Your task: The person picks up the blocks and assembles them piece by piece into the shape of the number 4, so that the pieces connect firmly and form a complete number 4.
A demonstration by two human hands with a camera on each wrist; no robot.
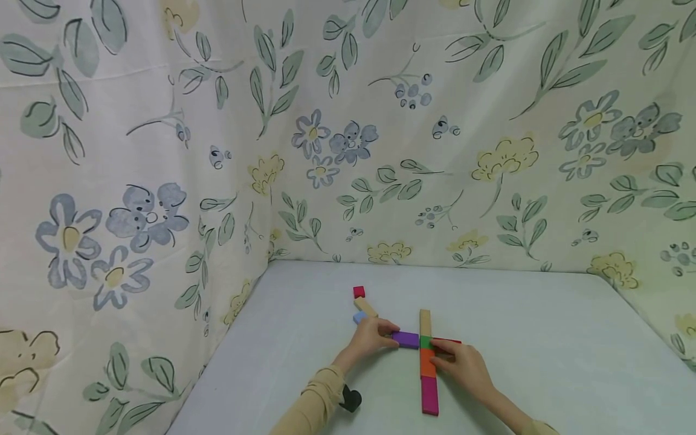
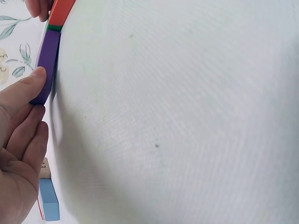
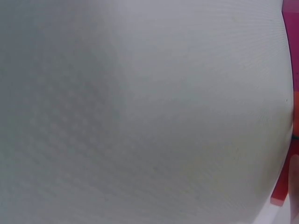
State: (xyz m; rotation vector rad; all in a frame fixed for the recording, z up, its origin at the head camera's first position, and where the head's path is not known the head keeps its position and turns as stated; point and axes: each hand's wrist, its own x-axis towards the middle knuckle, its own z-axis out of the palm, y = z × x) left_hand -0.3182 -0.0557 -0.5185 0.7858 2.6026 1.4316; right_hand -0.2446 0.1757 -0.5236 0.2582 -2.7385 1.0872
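Magenta block (image 1: pixel 429 396) nearest, we list orange block (image 1: pixel 428 364), right hand (image 1: pixel 462 365) at a red block (image 1: pixel 450 341), its grip too hidden to tell, then purple block (image 1: pixel 408 340), outer end pinched by left hand (image 1: pixel 371 337), presumably keeping the inner end square to the green block (image 1: pixel 426 342).

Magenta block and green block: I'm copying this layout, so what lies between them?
The orange block lies between the magenta block and the green block, as the head view shows.
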